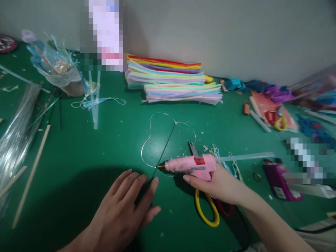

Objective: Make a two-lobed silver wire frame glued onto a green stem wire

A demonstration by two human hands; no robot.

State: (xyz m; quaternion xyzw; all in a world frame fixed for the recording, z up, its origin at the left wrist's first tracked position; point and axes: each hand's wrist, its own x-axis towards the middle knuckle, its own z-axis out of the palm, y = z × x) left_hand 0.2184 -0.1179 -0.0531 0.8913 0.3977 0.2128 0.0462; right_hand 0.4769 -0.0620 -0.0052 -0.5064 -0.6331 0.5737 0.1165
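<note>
My right hand point(220, 183) is wrapped round a pink hot glue gun point(187, 164) with a lit red light and a clear glue stick point(246, 156) in its back. The gun's nozzle meets a thin dark rod point(166, 144) at the lower edge of a lobed outline of silvery wire point(150, 136). That rod crosses the wire outline to a small join at its top. Palm down, my left hand point(126, 203) lies with fingers stretched, the index fingertip against the rod's near end and the thumb apart. Scissors with yellow and red handles point(207, 208) lie partly hidden under the gun.
Bundles of coloured pipe cleaners point(181, 92) lie along the wall. A decorated pot point(70, 82), clear strips point(21, 115) and wooden sticks point(31, 175) are on the left. Rightward are a purple glue gun point(280, 180), smaller scissors point(278, 119) and coloured scraps point(278, 92).
</note>
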